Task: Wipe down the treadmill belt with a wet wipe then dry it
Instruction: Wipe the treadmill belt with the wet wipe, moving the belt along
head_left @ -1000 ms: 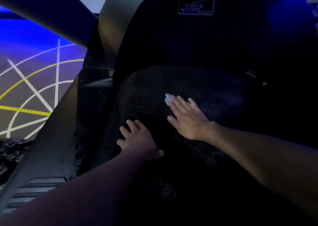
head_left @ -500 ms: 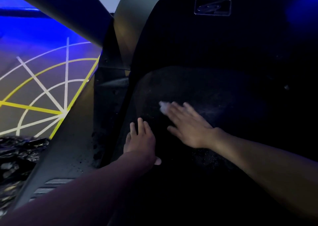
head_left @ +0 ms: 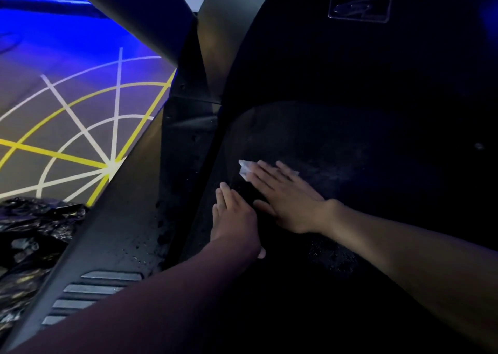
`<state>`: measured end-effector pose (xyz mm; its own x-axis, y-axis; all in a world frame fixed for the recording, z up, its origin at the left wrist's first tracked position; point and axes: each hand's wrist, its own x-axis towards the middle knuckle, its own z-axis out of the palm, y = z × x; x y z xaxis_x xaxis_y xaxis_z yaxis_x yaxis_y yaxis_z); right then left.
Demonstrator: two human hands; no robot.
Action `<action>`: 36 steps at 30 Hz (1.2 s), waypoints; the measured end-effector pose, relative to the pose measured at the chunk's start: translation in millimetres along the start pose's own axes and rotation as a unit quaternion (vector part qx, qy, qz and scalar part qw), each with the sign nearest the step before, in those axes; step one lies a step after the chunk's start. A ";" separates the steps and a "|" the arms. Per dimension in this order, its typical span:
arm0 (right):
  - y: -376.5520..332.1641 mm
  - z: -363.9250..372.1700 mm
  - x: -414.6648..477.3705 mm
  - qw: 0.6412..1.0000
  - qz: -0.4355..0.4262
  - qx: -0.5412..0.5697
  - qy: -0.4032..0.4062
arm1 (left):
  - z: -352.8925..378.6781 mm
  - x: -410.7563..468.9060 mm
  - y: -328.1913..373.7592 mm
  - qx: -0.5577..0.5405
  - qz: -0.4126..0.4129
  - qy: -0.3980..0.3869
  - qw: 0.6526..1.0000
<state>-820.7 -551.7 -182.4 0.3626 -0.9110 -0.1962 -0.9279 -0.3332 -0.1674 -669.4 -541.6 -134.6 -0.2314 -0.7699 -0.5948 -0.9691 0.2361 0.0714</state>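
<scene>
The black treadmill belt [head_left: 336, 143] fills the middle of the head view, dark and speckled with dust. My right hand [head_left: 283, 194] lies flat on it with straight fingers, pressing a white wipe [head_left: 244, 168] whose corner sticks out past the fingertips on the left. My left hand [head_left: 233, 219] rests flat on the belt just left of and below the right hand, fingers straight, holding nothing. Most of the wipe is hidden under my right hand.
A grey side rail [head_left: 113, 235] with ribbed tread strips runs along the belt's left. The dark motor hood [head_left: 350, 44] with a badge rises beyond. A slanted upright [head_left: 140, 11] crosses at top left. A crumpled black bag [head_left: 29, 227] lies on the lined floor.
My right hand has slid the wipe leftward across the belt. My left hand has turned its fingers forward and drawn closer to the right hand.
</scene>
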 end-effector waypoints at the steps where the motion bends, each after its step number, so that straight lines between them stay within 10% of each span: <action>1: 8.0 -2.0 5.0 1.000 0.022 0.005 0.004 | 0.6 -0.3 1.0 0.006 -0.003 0.001 1.000; 4: 10.5 -9.4 22.6 0.985 0.155 0.059 0.043 | 4.7 -2.9 5.4 0.021 -0.025 0.026 0.999; 8: -12.0 -6.3 27.4 1.000 0.006 0.008 0.001 | 8.6 -3.5 6.6 -0.008 -0.057 0.038 0.998; 12: -10.6 -13.6 52.6 0.985 0.140 0.092 0.036 | 8.4 -6.2 -0.9 -0.076 -0.046 0.039 0.995; 16: -30.0 -7.9 53.3 0.999 -0.033 0.021 0.000 | 9.7 -5.8 -5.3 -0.121 -0.039 0.047 0.991; 20: -14.1 -14.3 52.8 0.997 0.060 0.032 0.019 | 12.5 -5.1 -6.7 -0.121 -0.038 0.047 0.991; 25: -18.5 -3.6 27.9 0.996 -0.087 -0.013 -0.012 | 13.2 -5.9 -8.7 -0.126 -0.032 0.054 0.990; 28: -8.1 -6.1 20.4 0.999 0.028 0.007 0.015 | 12.2 -6.2 -8.0 -0.123 -0.040 0.047 0.991; 32: -33.7 5.6 0.4 0.994 -0.106 -0.032 -0.016 | 9.7 -9.2 -8.7 -0.126 -0.024 0.051 0.990; 36: -16.5 -6.5 3.2 0.998 0.065 0.004 -0.005 | 9.0 -9.1 -7.9 -0.104 -0.031 0.043 0.993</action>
<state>-804.8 -550.6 -173.9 0.2393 -0.9440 -0.2271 -0.9667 -0.2097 -0.1469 -658.9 -531.1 -136.9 -0.1687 -0.8285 -0.5339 -0.9762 0.0656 0.2067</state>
